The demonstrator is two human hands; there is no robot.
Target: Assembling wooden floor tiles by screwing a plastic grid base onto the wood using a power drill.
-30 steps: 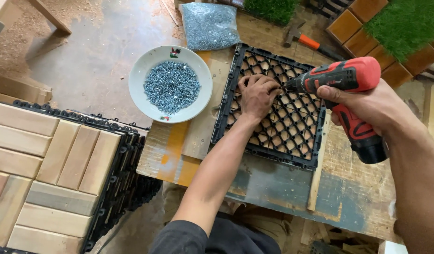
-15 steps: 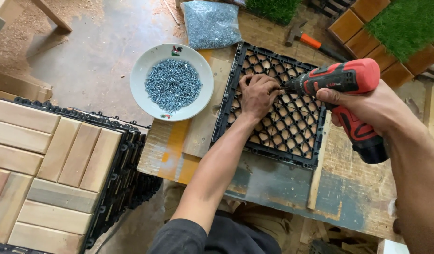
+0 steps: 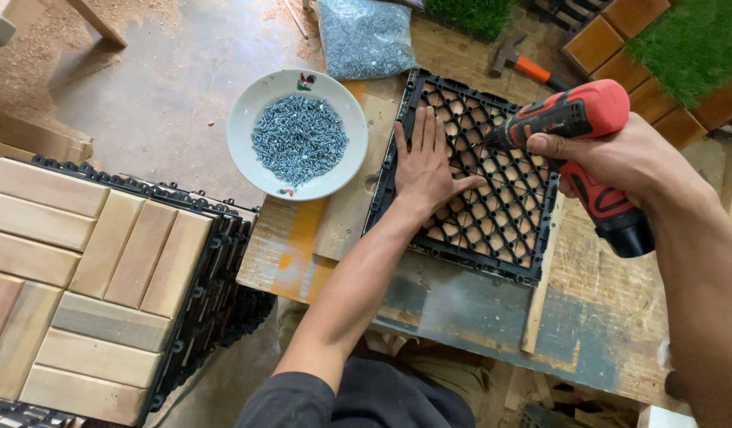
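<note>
A black plastic grid tile base (image 3: pixel 500 222) lies face up on a worn wooden workbench (image 3: pixel 461 317), with wood showing through its cells. My left hand (image 3: pixel 425 166) lies flat on the grid's left part, fingers spread. My right hand (image 3: pixel 619 158) grips a red and black cordless drill (image 3: pixel 588 135), its nose pointing left onto the grid close to my left thumb. A white plate (image 3: pixel 247 119) heaped with small silver screws (image 3: pixel 298 139) sits just left of the tile.
A stack of finished wood-slat tiles (image 3: pixel 96 269) stands at the left. A clear bag of screws (image 3: pixel 366 36) and an orange-handled hammer (image 3: pixel 520 62) lie at the bench's back. Green turf pieces (image 3: pixel 691 40) and brown tiles (image 3: pixel 596 43) fill the upper right. Sawdust covers the floor.
My left hand has gone from curled fingers near the drill tip to lying flat and spread on the grid. The drill has stayed almost in place.
</note>
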